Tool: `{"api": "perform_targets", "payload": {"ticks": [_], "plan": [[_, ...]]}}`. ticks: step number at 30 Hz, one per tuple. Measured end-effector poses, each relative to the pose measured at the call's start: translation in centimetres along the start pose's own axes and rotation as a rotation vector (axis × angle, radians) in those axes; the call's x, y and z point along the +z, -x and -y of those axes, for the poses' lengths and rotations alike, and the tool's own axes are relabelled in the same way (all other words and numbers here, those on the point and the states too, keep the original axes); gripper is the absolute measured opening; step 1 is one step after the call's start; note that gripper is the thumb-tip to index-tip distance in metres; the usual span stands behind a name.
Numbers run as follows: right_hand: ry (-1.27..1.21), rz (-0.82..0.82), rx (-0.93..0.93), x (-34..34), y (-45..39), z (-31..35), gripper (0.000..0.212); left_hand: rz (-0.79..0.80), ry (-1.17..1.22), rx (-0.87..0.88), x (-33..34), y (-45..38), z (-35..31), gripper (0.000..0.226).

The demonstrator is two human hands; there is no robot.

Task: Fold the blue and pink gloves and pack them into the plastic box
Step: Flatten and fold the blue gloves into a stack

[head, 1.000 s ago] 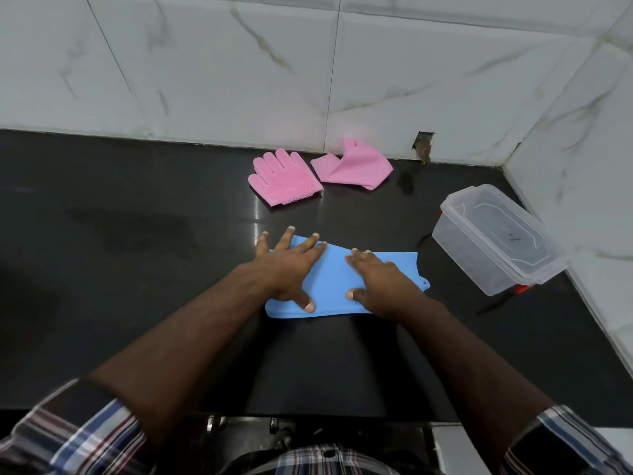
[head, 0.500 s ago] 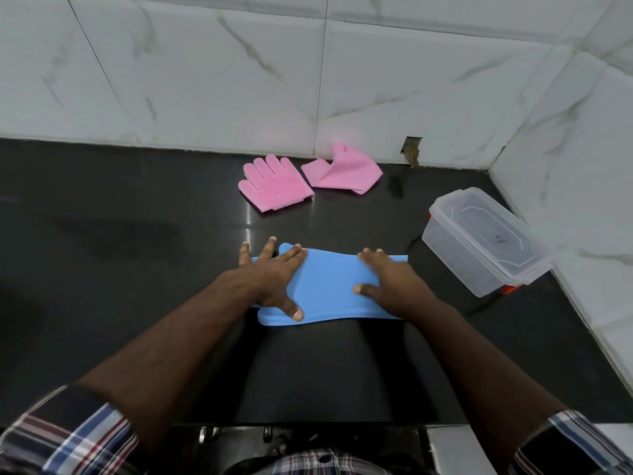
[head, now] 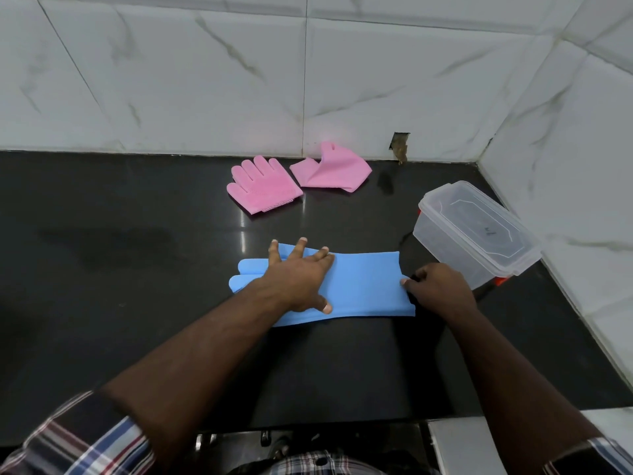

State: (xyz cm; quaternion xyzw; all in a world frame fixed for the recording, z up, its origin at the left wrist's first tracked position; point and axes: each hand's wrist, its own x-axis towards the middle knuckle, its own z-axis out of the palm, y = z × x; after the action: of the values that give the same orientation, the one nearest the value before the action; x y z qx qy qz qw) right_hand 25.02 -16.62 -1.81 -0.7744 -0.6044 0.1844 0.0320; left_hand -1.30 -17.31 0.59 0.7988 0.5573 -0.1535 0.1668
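The blue gloves [head: 359, 286] lie flat on the black table [head: 137, 269], stacked into one long strip, finger ends pointing left and cuff end pointing right. Taking this blue strip as the landmark, the left hand [head: 298, 279] lies palm down on its left half, fingers [head: 301, 246] straight and spread, released and pressing the rubber flat, with the thumb reaching toward the near edge. Blue glove fingertips stick out from under the wrist on the strip's left. The right hand [head: 438, 289] is at the strip's right end, its fingers curled in at the cuff edge; they appear to pinch the cuff corner, though the contact itself is mostly hidden by the knuckles.

Beyond the strip, near the wall, lie two pink gloves. The left pink glove [head: 262, 188] lies flat with its bristled palm up and its fingers pointing toward the wall. The right pink glove [head: 334, 169], just beside it, is loosely folded over on itself.

To the right of the strip, just beyond the right hand, a clear plastic box [head: 476, 234] sits tilted on the table with its lid on, and a bit of red shows at its lower corner. It lies close to the marble-tiled wall [head: 205, 80]. Plaid sleeves [head: 85, 443] cover both forearms at the near edge.
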Motion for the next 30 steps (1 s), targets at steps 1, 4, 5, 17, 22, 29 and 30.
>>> {"api": "perform_targets", "payload": {"ticks": [1,4,5,17,22,29,30], "plan": [[0.000,0.003,0.001,0.0,0.0,0.2,0.034,0.006,-0.010,-0.002,0.0,-0.2,-0.2,0.101],[-0.019,0.016,0.013,0.1,0.0,0.5,0.030,0.034,-0.042,-0.011,0.1,-0.5,-0.5,0.104],[-0.028,0.023,0.017,0.1,0.0,0.6,0.030,0.042,-0.046,-0.016,0.2,-0.6,-0.7,0.105],[-0.234,0.138,0.051,-0.6,-1.4,0.2,0.035,0.129,-0.059,-0.096,-0.7,-1.1,-1.7,0.109],[-0.269,0.155,-0.021,-0.9,-1.3,-0.4,0.028,0.133,-0.027,-0.151,-0.8,-0.8,-1.5,0.107],[-0.404,0.134,-0.061,-0.5,-1.2,-1.0,0.014,0.106,-0.069,-0.179,-1.1,-0.9,-2.7,0.105],[-0.413,0.137,-0.065,-0.5,-1.1,-1.2,0.014,0.121,-0.083,-0.181,-1.3,-1.1,-3.1,0.107]]}}
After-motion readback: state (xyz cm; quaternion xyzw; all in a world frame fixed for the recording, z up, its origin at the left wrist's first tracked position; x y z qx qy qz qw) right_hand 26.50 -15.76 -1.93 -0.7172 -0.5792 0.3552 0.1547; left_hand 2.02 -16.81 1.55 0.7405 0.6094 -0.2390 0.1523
